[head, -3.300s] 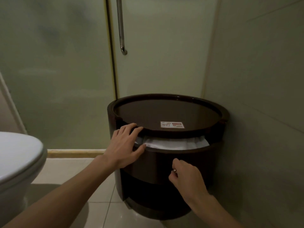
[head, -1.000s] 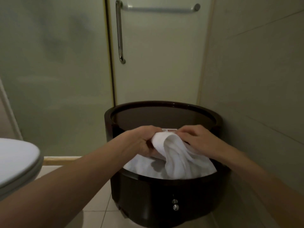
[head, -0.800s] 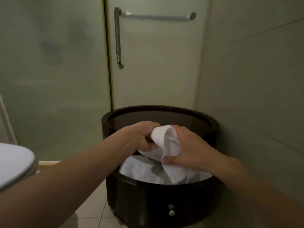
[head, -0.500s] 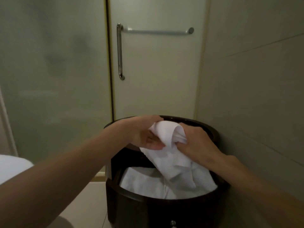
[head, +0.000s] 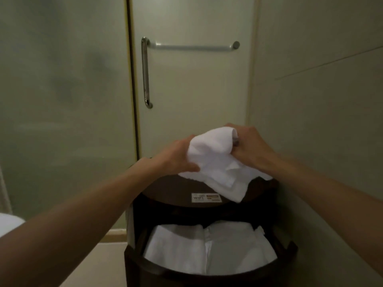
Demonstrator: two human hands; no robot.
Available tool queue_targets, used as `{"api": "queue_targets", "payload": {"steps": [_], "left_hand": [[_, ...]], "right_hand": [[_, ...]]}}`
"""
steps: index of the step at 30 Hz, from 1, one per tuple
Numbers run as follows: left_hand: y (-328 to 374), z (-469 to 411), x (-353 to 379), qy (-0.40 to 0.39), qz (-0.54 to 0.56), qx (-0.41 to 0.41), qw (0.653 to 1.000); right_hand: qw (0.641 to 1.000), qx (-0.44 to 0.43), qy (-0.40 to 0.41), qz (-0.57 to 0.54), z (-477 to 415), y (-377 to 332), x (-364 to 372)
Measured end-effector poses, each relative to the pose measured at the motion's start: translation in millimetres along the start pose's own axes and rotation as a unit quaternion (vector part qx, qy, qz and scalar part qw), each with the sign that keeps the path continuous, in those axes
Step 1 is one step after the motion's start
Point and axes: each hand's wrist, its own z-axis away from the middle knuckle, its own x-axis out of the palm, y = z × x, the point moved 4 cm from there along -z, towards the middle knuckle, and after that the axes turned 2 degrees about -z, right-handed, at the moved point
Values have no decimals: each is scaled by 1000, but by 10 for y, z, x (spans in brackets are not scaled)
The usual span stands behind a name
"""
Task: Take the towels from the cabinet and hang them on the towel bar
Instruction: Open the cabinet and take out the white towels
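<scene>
A white towel [head: 217, 162] hangs bunched above the top of the round dark cabinet [head: 172, 191]. My left hand [head: 176, 156] grips its left side and my right hand [head: 250, 146] grips its upper right corner. Below, the cabinet's drawer [head: 136, 264] stands pulled out, and two folded white towels [head: 207, 249] lie side by side in it. The chrome towel bar [head: 192, 47] runs across the frosted glass door, well above and behind both hands.
A vertical chrome door handle [head: 145, 73] hangs at the bar's left end. A tiled wall [head: 321, 100] stands close on the right. A WiFi sticker [head: 205, 197] lies on the cabinet top. The white toilet edge [head: 8, 224] shows at lower left.
The drawer was pulled out and one towel taken up by both hands. Over the last second the towel rose clear of the drawer to above the cabinet top.
</scene>
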Motion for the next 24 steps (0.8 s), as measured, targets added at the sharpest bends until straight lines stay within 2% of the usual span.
{"api": "queue_targets", "payload": {"steps": [5, 8, 10, 13, 16, 18, 21, 24], "left_hand": [[-203, -131, 35, 137, -114, 16, 984], [-369, -112, 128, 207, -221, 67, 951], [-500, -86, 219, 213, -293, 84, 928], [-681, -23, 474, 154, -379, 122, 904], [-773, 34, 713, 13, -392, 109, 913], [-814, 60, 770, -48, -361, 89, 927], [-807, 129, 720, -89, -290, 85, 949], [-824, 284, 678, -141, -219, 66, 963]], "right_hand": [[994, -89, 42, 50, -89, 153, 279], [992, -87, 28, 90, -120, 328, 495], [992, -65, 5, 106, -108, 481, 651], [988, -73, -54, 124, 51, 699, 917], [978, -82, -114, 155, 280, 915, 1074], [969, -86, -165, 162, 364, 1002, 1100], [967, -86, -206, 122, 374, 997, 1014], [985, -41, -168, 27, 325, 839, 811]]}}
